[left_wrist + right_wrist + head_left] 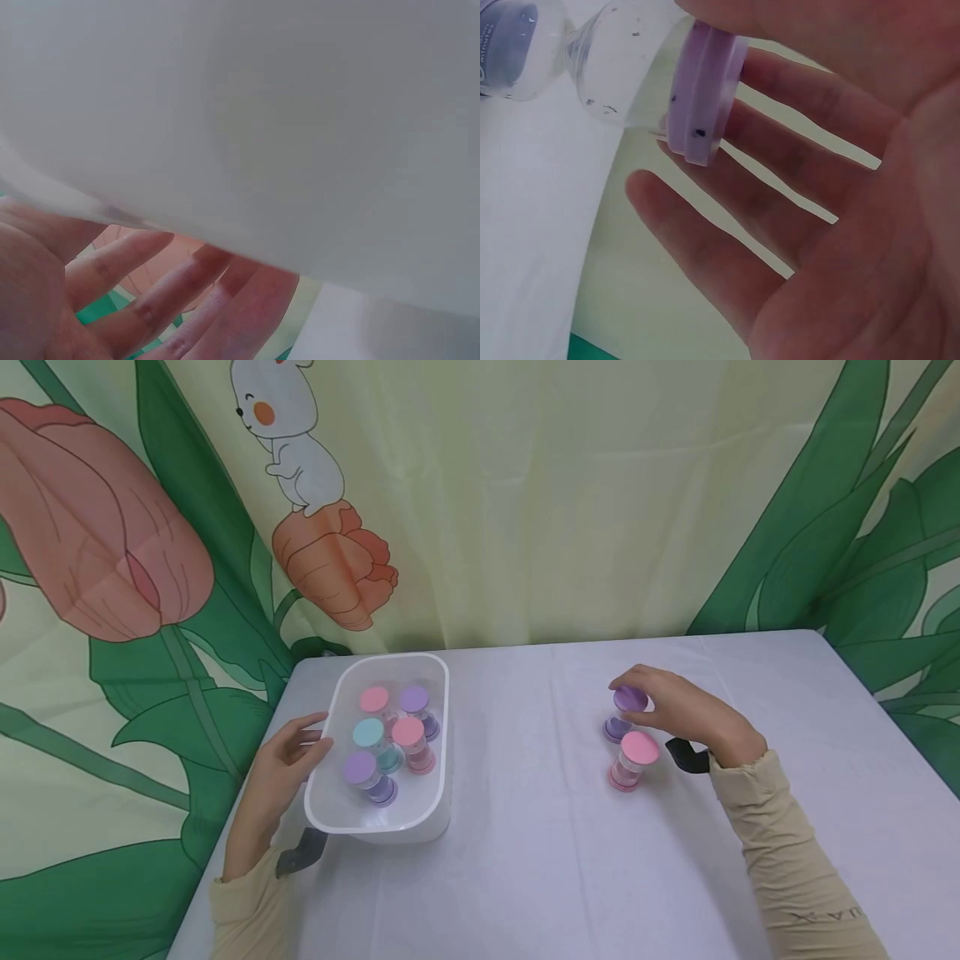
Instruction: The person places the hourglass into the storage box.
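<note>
My right hand (678, 706) pinches the purple cap of a sand timer (617, 729) between thumb and fingers. In the right wrist view this sand timer (622, 56) shows a clear waisted tube with sand at its far end. Just in front of it, a pink sand timer (625, 770) stands on the table. My left hand (281, 768) touches the left side of a white plastic bin (433, 810), its fingers fairly straight along the outer wall. Seen from the left wrist, the bin's wall (300, 135) fills most of the view and hides the fingertips.
Inside the bin are several sand timers: purple ones such as the front one (369, 778), pink ones (415, 745) and a teal one (377, 744). A white cloth covers the table (517, 860). Behind it hangs a printed curtain (555, 527) with tulips and a rabbit.
</note>
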A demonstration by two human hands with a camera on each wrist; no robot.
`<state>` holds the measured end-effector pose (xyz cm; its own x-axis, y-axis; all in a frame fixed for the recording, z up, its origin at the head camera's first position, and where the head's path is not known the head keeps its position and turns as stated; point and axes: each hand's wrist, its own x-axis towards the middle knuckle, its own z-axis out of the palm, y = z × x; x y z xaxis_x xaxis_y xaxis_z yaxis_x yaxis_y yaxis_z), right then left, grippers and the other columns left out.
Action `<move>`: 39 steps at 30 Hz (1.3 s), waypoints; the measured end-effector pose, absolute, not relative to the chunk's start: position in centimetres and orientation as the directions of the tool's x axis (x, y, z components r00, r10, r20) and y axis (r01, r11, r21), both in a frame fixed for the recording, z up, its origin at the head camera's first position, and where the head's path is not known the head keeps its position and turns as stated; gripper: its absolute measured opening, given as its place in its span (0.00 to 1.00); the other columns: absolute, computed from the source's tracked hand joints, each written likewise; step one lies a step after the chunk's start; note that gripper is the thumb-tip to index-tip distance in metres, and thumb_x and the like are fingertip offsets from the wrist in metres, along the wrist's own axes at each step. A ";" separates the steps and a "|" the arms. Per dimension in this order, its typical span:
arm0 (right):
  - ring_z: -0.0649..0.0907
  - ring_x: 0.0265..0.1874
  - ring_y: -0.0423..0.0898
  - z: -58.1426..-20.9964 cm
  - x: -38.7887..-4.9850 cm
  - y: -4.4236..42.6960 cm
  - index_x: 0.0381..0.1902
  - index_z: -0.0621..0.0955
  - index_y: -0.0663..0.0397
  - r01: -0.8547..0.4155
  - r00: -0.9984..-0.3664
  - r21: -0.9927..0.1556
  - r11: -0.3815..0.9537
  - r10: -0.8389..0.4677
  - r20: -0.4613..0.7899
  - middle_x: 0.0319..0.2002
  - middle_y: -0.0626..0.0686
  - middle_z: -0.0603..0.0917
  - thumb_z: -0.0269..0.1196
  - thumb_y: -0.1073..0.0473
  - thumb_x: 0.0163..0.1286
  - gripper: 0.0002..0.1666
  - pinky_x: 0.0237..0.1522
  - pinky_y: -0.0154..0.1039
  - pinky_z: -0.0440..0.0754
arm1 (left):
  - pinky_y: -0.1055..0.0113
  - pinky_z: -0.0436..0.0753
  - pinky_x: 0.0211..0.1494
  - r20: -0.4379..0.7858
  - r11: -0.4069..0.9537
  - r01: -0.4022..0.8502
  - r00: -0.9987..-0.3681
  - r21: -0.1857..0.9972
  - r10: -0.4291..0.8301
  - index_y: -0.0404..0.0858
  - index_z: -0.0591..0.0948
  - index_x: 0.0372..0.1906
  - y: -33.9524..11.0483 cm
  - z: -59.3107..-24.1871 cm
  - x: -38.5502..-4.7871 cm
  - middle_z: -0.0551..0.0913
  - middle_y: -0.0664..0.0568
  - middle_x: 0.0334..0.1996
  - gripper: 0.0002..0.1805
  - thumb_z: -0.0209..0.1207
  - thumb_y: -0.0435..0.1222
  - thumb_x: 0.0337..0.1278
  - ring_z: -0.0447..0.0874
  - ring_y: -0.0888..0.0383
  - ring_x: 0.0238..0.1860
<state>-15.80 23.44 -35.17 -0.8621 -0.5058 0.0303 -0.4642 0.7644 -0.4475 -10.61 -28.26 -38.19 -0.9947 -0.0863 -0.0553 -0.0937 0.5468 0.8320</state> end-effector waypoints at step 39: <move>0.83 0.45 0.47 -32.0 -15.3 21.4 0.52 0.82 0.61 -0.559 -0.827 -0.391 0.731 -0.525 0.201 0.47 0.52 0.85 0.69 0.66 0.61 0.20 0.49 0.47 0.81 | 0.58 0.82 0.55 -0.046 0.534 -0.072 -0.997 0.842 -0.062 0.45 0.68 0.72 -28.4 -37.9 -10.7 0.75 0.40 0.63 0.32 0.58 0.50 0.68 0.78 0.42 0.60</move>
